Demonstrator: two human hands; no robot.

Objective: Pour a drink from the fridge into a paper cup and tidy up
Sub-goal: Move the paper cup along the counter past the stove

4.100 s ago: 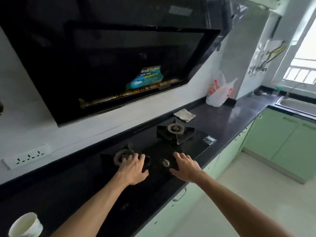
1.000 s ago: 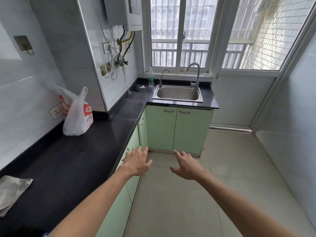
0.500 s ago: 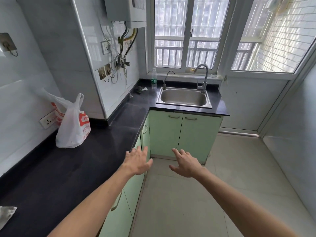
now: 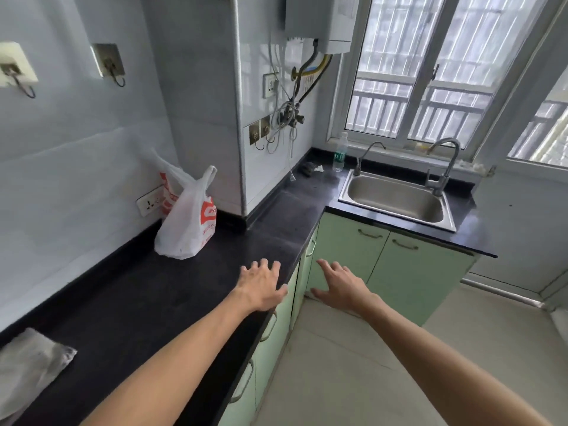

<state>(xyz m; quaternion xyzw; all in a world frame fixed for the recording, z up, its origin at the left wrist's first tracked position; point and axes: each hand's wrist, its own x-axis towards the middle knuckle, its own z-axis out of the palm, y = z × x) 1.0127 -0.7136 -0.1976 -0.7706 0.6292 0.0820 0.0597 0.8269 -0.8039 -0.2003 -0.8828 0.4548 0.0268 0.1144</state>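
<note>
Over the near edge of the black table [image 4: 147,302], left hand [image 4: 261,287] stretched forward, palm down, fingers spread wide, nothing held. Just to its right, right hand [image 4: 341,287] out over the floor [image 4: 353,379] in front of the green cabinet doors [image 4: 384,265] — likewise flat, fingers fanned, empty. Both forearms bare, reaching in from the bottom of the head view.

Further back on the table, against the tiled wall, white plastic bag [image 4: 187,222] with red print, standing upright, handles up, just beside a wall socket [image 4: 149,202]. At the lower left corner, a pale folded cloth [image 4: 27,367] lying flat on the dark surface.

Around the corner under the window [image 4: 430,72], steel sink [image 4: 396,198] set into the table, two taps behind it — one slim [image 4: 367,155], one taller [image 4: 445,164]. Left of the sink, a clear plastic bottle [image 4: 339,153] upright by the window sill, a small dark scrap and a white scrap near it. On the wall above, a white water heater [image 4: 325,23] with hoses and cables hanging below, and two hooks [image 4: 18,72] further left.

No fridge, drink or paper cup anywhere in sight.
</note>
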